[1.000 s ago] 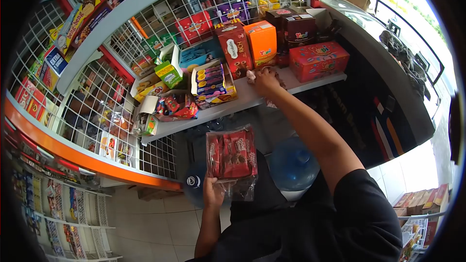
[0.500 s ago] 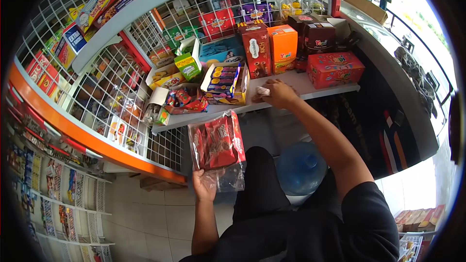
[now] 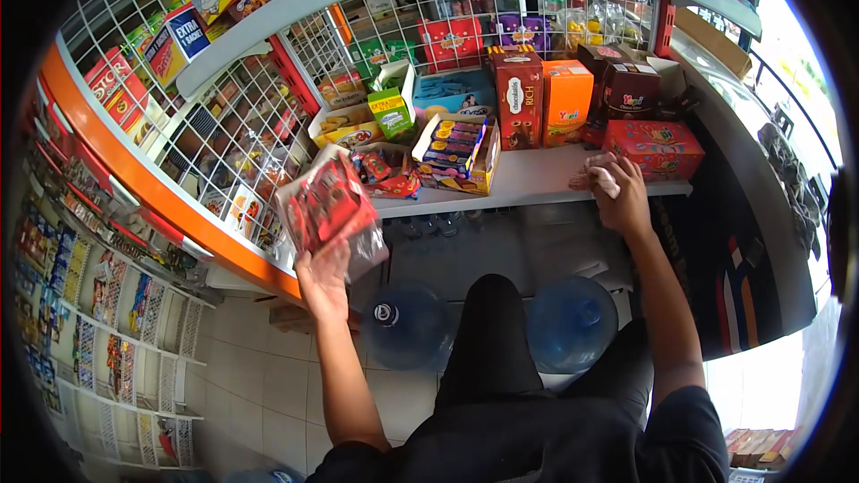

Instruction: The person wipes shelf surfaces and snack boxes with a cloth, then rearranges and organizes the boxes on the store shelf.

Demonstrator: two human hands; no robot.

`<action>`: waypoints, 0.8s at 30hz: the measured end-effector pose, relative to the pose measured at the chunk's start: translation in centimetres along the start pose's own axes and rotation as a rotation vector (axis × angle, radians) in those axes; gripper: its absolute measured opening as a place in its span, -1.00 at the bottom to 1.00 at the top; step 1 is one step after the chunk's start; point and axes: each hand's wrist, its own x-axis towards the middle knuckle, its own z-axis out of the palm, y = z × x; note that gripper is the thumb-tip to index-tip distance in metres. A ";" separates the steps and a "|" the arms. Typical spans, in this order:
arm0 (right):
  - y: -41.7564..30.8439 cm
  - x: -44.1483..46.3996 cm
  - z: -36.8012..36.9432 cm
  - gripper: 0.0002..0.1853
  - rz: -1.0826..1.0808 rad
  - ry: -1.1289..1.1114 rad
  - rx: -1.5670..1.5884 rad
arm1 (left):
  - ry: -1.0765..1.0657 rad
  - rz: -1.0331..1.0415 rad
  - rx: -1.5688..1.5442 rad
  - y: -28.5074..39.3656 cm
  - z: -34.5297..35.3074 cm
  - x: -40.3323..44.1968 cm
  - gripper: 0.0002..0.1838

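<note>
My left hand [image 3: 326, 284] grips a clear plastic bag of red snack packets [image 3: 333, 206] by its lower end. The bag is blurred and hangs in front of the shelf's left end, partly covering the boxes there. On the right, my right hand [image 3: 626, 192] is closed round a crumpled pale cloth [image 3: 602, 181] at the white shelf [image 3: 537, 172]. The red Yupi box [image 3: 655, 148] stands just behind that hand. An open box of purple-wrapped bars [image 3: 452, 148] lies between the two hands, towards the back.
Along the shelf stand an orange Yupi box [image 3: 565, 103], a brown Chocolatos box [image 3: 519, 98] and a green box [image 3: 391, 114]. Wire mesh [image 3: 255, 143] closes the left side. Two blue water jugs [image 3: 573, 326] stand on the floor by my knees.
My right hand has moved right along the shelf with the cloth, nearer the red Yupi box. My left hand has carried the bag left and up, tilting it. The view has shifted left.
</note>
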 end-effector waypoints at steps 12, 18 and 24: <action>-0.7 -7.8 -4.0 -0.74 0.503 0.130 0.627 | -0.079 -0.162 0.285 -4.6 -0.3 14.1 -0.34; -0.4 -12.7 -2.9 -0.76 0.936 0.081 0.934 | -0.061 -0.129 0.332 -3.2 0.2 11.7 -0.34; 1.1 -15.5 -0.4 -0.74 1.175 0.146 0.997 | -0.094 -0.146 0.233 -3.0 0.5 10.5 -0.22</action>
